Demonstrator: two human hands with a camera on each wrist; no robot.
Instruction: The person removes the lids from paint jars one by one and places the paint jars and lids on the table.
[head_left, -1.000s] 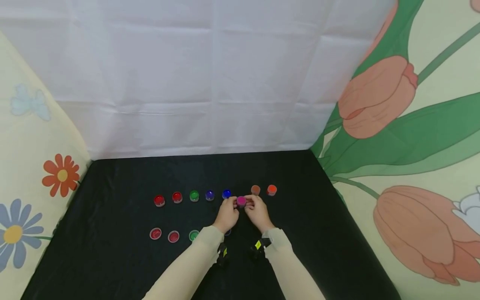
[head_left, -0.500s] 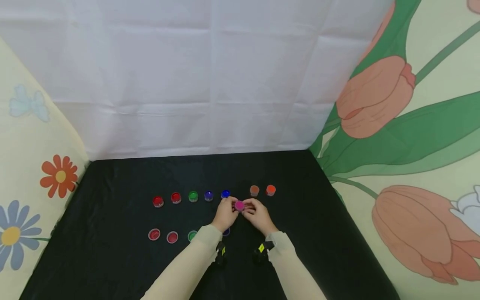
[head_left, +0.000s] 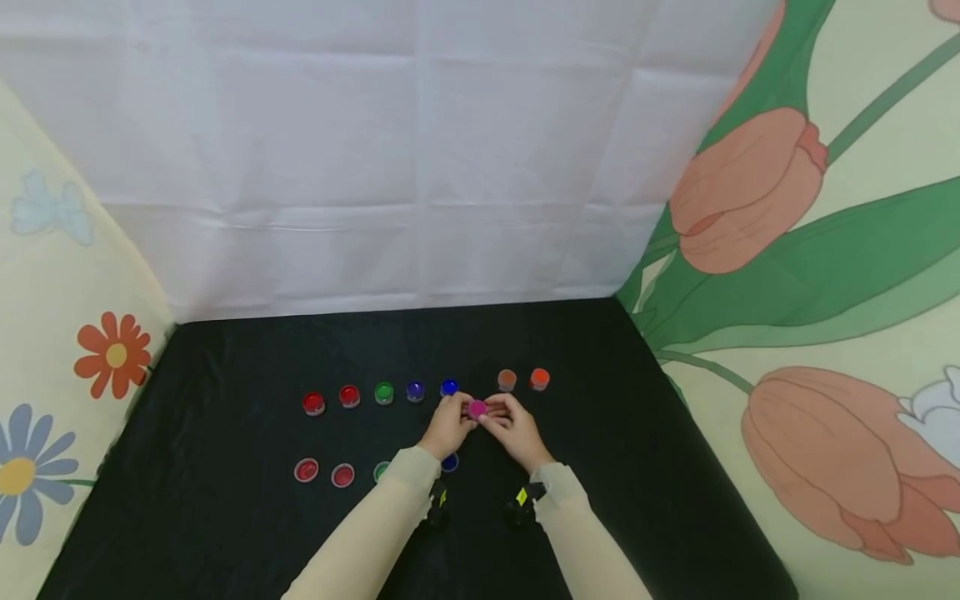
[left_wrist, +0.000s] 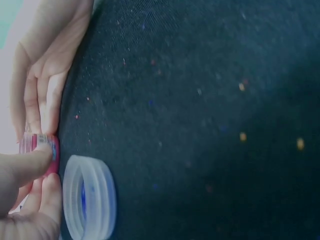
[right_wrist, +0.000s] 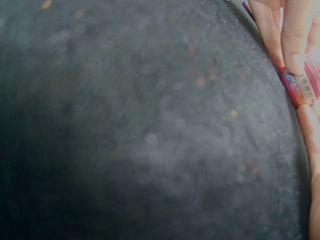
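Observation:
A small magenta jar [head_left: 477,409] is held just off the black cloth between both hands. My left hand [head_left: 444,427] grips it from the left; in the left wrist view its thumb presses the jar's labelled side [left_wrist: 47,150]. From the other side my right hand [head_left: 521,432] pinches the jar's clear ridged end with its thumb and fingertips. The right wrist view shows the barcode label [right_wrist: 303,89] between the fingers. Below the left hand, a translucent ring-shaped lid [left_wrist: 95,197] with blue inside lies on the cloth.
Behind the hands runs a row of small jars: red [head_left: 313,404], green [head_left: 384,392], blue [head_left: 448,387], brown [head_left: 507,380] and orange [head_left: 540,379]. Nearer lie round lids, one red [head_left: 306,470], one green, partly hidden by the left sleeve. A white sheet [head_left: 337,167] hangs behind the table.
The hands have drawn slightly nearer with the magenta jar. My right wrist has swung outward, and its fingers have shifted on the jar.

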